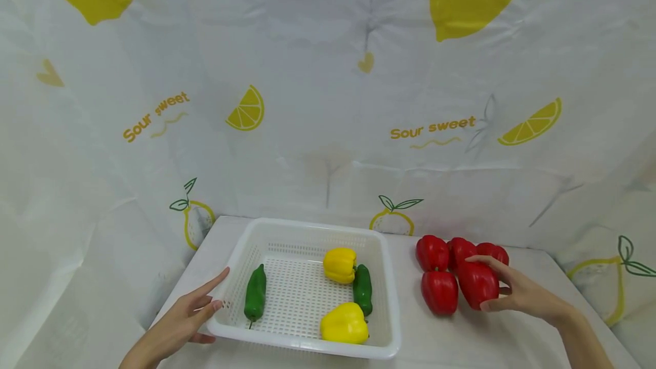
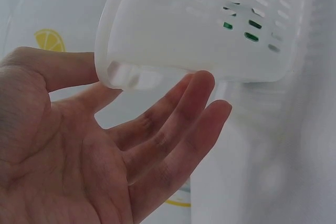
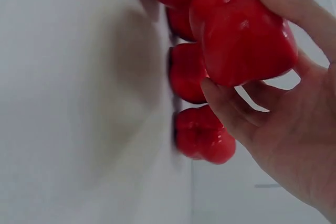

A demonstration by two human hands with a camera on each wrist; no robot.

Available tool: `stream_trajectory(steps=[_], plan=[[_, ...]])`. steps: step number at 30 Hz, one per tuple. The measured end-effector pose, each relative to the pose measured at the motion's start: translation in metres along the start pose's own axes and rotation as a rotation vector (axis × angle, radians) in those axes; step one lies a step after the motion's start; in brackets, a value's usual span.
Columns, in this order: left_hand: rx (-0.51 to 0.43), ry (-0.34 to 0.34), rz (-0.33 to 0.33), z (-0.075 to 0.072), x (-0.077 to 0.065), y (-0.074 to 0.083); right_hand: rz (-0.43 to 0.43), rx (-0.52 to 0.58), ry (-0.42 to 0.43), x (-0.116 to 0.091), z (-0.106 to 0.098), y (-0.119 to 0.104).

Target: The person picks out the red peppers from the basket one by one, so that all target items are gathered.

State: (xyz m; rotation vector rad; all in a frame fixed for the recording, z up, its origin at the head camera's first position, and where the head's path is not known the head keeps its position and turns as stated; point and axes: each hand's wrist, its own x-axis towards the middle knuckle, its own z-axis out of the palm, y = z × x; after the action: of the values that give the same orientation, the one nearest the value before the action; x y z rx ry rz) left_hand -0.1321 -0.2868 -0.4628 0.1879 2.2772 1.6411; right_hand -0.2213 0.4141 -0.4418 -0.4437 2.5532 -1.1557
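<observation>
My right hand point(image 1: 517, 295) grips a red bell pepper point(image 1: 478, 285), thumb on one side and fingers on the other. In the right wrist view this bell pepper point(image 3: 247, 35) is held off the table, with a shadow below. Several other red bell peppers point(image 1: 439, 292) stand close beside and behind it. At the left side of a white plastic basket point(image 1: 307, 343), my left hand point(image 1: 176, 320) touches the rim with thumb and forefinger. The left wrist view shows its other fingers point(image 2: 178, 145) extended loosely near the basket's underside.
Inside the basket lie a green pepper point(image 1: 255, 294) at the left, another green pepper point(image 1: 362, 290) at the right, and two yellow bell peppers point(image 1: 344, 323). A white cloth with lemon prints point(image 1: 318, 130) hangs behind the white table point(image 1: 410, 340).
</observation>
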Motion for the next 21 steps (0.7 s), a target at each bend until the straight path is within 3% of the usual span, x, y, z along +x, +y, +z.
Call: stream_trajectory(steps=[9,21], plan=[[-0.006,-0.014,0.002,-0.002,0.0,-0.001,0.004,0.029,-0.015,-0.001,0.009,0.016],[-0.001,-0.035,0.016,-0.004,0.0,-0.001,-0.001,-0.018,0.048,-0.004,0.013,0.022]])
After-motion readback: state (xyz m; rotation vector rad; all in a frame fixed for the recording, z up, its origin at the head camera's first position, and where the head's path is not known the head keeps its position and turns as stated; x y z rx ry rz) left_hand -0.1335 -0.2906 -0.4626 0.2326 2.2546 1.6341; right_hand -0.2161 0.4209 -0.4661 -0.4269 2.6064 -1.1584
